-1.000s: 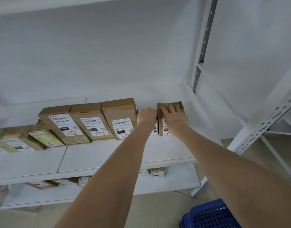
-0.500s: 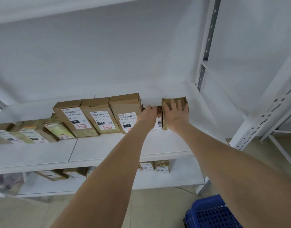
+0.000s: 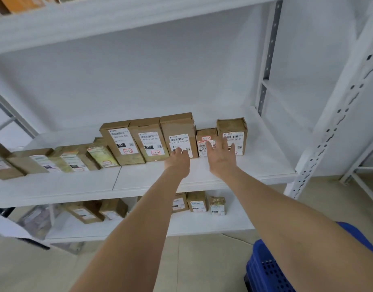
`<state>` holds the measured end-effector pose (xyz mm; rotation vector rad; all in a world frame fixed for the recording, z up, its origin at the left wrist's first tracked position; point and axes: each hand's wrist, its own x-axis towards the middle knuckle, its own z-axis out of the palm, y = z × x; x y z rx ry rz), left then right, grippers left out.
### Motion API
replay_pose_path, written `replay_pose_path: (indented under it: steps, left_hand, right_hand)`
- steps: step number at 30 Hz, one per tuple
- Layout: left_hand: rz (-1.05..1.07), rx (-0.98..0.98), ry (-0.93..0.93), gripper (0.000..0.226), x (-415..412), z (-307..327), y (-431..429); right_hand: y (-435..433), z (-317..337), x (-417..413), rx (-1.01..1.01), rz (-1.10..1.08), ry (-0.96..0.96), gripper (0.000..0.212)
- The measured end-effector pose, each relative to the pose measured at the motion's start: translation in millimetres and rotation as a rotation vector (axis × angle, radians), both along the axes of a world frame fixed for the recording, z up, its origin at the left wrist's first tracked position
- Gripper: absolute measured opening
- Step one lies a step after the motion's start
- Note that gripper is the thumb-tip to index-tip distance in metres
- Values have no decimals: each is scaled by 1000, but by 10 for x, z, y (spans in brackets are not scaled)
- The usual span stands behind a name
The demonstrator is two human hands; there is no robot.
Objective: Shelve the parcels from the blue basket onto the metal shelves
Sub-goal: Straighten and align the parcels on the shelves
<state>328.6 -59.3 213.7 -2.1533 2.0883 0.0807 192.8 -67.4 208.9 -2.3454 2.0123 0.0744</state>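
Observation:
A row of brown cardboard parcels stands upright on the white metal shelf (image 3: 265,163). At its right end are a small parcel (image 3: 205,134) and a taller one (image 3: 231,128), both with white labels facing me. My right hand (image 3: 221,157) hovers just in front of these two with fingers spread, holding nothing. My left hand (image 3: 178,160) is in front of the tall parcel (image 3: 177,127) to their left, fingers loosely bent, gripping nothing. The blue basket (image 3: 265,268) sits on the floor at the lower right, partly behind my right arm.
More parcels lie on the left part of the same shelf (image 3: 69,158) and on the lower shelf (image 3: 197,202). A perforated white upright (image 3: 333,131) stands at the right. Bare shelf surface lies to the right of the row.
Both hands have let go of the two right-hand parcels and drawn back toward me. Those parcels now stand upright with labels facing out. The view has tilted upward.

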Motion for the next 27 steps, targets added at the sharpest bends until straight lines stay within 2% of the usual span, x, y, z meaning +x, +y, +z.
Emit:
replay_pose_path:
  steps: [7, 15, 24, 27]
  left_hand:
    - [-45, 2, 41, 56, 696, 3, 321]
    - [-53, 60, 24, 60, 2303, -214, 1041]
    - [34, 201, 27, 53, 3493, -789, 1534]
    - [62, 235, 22, 54, 3782, -1096, 1593]
  right_hand:
    - [443, 82, 762, -19, -41, 17, 87]
    - [1108, -104, 2358, 45, -22, 16, 87]
    - [1514, -665, 3551, 147, 99, 20, 81]
    - [1569, -1004, 3870, 173, 126, 7, 73]
